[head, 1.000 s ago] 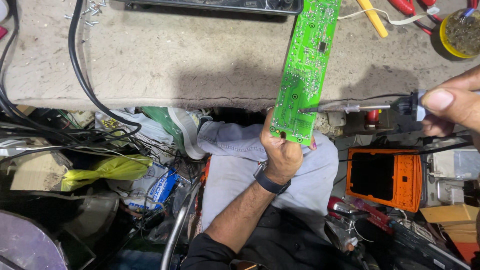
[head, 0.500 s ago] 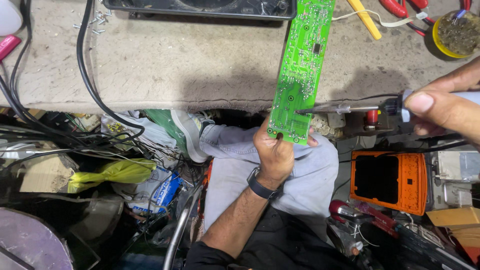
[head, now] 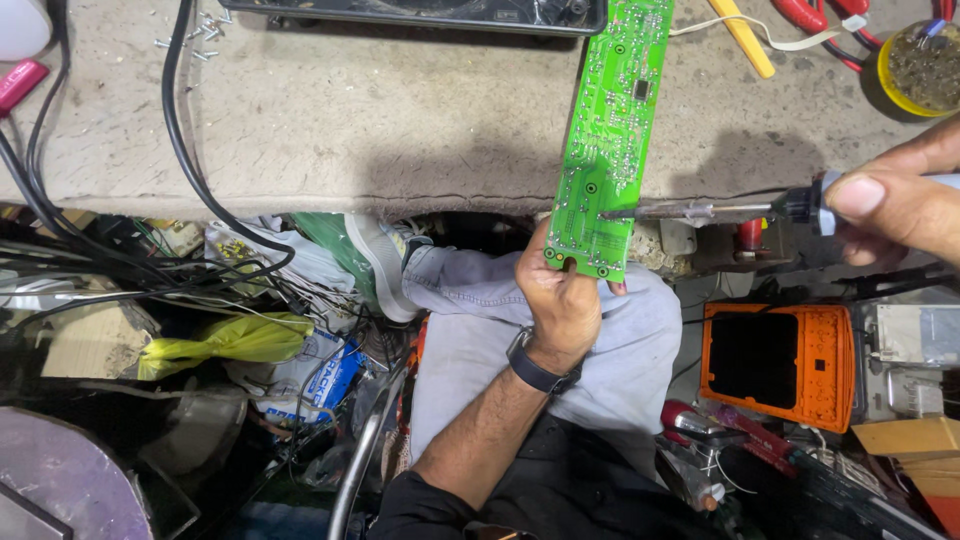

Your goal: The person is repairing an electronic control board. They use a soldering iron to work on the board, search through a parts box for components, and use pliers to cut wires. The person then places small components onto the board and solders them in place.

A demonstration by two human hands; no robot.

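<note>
1. A person's left hand (head: 562, 300) holds a long green circuit board (head: 608, 130) upright by its lower end, fingers clamped on the bottom edge, a dark watch (head: 538, 368) on the wrist.
2. The board rises from just above the person's lap, past the front edge of the desk (head: 400, 120), its upper end running out of the top of the frame; the solder side with its small silver dots faces the camera.
3. The right hand (head: 895, 200) comes in from the right edge, fingers closed around the handle of a soldering iron (head: 720, 210) held level.
4. The iron's tip meets the lower part of the board, just above the left hand's thumb.
5. On the stone-grey desk lie a black cable (head: 175, 120) curling off the front edge, a few loose screws (head: 195, 45) near the top left, a yellow tool handle (head: 745, 40), red-handled tools (head: 810, 15) and a round yellow tin (head: 920, 65) at the top right.
6. Below the desk, beside grey trousers (head: 480, 330), sit a tangle of wires, a yellow-green plastic bag (head: 230, 340) and an orange plastic case (head: 780, 365) on the right.
</note>
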